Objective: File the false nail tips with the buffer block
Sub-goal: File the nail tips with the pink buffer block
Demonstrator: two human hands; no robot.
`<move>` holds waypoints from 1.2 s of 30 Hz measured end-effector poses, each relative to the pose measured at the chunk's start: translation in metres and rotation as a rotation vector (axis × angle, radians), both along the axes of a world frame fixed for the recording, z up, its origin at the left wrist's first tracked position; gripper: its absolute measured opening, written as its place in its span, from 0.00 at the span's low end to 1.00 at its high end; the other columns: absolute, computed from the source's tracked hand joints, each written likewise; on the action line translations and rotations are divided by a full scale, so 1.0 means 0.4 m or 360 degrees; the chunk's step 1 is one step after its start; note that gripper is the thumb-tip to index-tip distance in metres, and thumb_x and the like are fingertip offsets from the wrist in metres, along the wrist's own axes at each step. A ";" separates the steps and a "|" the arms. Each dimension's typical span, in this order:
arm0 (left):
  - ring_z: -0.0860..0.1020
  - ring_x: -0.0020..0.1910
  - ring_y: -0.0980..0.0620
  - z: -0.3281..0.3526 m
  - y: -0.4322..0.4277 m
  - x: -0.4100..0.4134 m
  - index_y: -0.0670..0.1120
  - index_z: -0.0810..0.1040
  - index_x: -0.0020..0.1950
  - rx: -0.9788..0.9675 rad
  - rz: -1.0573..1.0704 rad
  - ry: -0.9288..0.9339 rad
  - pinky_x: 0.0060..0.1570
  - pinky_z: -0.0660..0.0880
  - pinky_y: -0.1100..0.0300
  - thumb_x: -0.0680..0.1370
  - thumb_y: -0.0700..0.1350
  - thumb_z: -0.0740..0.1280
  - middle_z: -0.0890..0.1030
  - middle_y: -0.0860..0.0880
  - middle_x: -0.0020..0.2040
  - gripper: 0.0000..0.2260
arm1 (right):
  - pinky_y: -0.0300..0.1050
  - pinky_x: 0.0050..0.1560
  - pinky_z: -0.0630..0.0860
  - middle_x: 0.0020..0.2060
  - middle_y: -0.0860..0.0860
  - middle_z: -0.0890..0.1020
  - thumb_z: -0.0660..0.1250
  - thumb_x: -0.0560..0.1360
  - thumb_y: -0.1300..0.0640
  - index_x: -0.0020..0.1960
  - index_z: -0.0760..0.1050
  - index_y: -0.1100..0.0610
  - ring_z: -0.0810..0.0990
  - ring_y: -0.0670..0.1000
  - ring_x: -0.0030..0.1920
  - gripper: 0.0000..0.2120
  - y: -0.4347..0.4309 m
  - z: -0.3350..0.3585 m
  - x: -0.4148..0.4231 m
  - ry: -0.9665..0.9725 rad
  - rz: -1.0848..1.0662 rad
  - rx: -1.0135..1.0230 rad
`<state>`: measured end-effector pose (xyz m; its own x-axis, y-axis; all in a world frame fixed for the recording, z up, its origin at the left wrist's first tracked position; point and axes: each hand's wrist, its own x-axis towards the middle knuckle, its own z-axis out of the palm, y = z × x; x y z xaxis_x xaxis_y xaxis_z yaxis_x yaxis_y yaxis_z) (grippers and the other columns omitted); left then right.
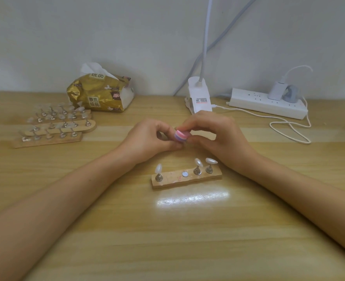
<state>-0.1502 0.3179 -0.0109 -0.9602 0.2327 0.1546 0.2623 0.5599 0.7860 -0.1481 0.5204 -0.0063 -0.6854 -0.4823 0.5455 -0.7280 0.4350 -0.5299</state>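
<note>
The pink and purple buffer block [181, 135] is gripped by my right hand [214, 134] above the table's middle. My left hand [149, 138] curls against the block from the left; whatever it pinches is hidden behind the fingers and block. In front of both hands lies a small wooden holder [187, 178] with three pearly false nail tips on metal stands: one at its left end [159, 169], two at its right end [198, 162] [211, 160]. A round silver magnet spot [185, 174] on the holder stands bare.
Several wooden holders with clear nail tips [56, 124] lie at the far left. A gold tissue pack [102, 92] stands behind them. A white lamp base [200, 96], a power strip [266, 103] and a looping white cable [289, 128] occupy the back right.
</note>
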 end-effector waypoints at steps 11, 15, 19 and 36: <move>0.70 0.27 0.63 -0.003 0.001 -0.002 0.56 0.84 0.35 0.0023 0.0021 -0.0015 0.35 0.67 0.61 0.68 0.50 0.79 0.76 0.59 0.25 0.06 | 0.45 0.51 0.76 0.45 0.52 0.84 0.74 0.74 0.66 0.49 0.83 0.62 0.80 0.44 0.45 0.05 0.008 0.002 -0.001 -0.0020 -0.0060 0.0008; 0.70 0.27 0.61 -0.003 0.001 -0.002 0.55 0.85 0.37 0.0030 0.0006 -0.0017 0.35 0.67 0.61 0.68 0.50 0.79 0.76 0.58 0.26 0.04 | 0.40 0.47 0.73 0.45 0.50 0.84 0.74 0.75 0.66 0.49 0.82 0.60 0.80 0.43 0.46 0.05 0.007 0.000 -0.001 -0.0014 -0.0010 0.0091; 0.71 0.27 0.63 -0.002 0.000 -0.002 0.56 0.84 0.35 0.0028 0.0007 -0.0008 0.35 0.67 0.62 0.68 0.51 0.79 0.76 0.59 0.26 0.06 | 0.39 0.46 0.72 0.45 0.49 0.84 0.74 0.75 0.65 0.50 0.82 0.60 0.79 0.42 0.46 0.05 0.010 -0.003 -0.003 0.0045 -0.0042 0.0025; 0.71 0.28 0.64 0.002 0.004 -0.001 0.53 0.82 0.38 -0.0052 0.0047 -0.0028 0.39 0.67 0.62 0.70 0.49 0.78 0.77 0.63 0.28 0.06 | 0.39 0.48 0.74 0.47 0.46 0.84 0.74 0.75 0.64 0.51 0.82 0.59 0.82 0.44 0.49 0.06 0.023 -0.001 0.001 -0.0065 -0.0140 -0.0160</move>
<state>-0.1507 0.3194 -0.0102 -0.9693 0.2086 0.1301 0.2311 0.5928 0.7714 -0.1477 0.5295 -0.0065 -0.7451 -0.3638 0.5589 -0.6664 0.4395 -0.6023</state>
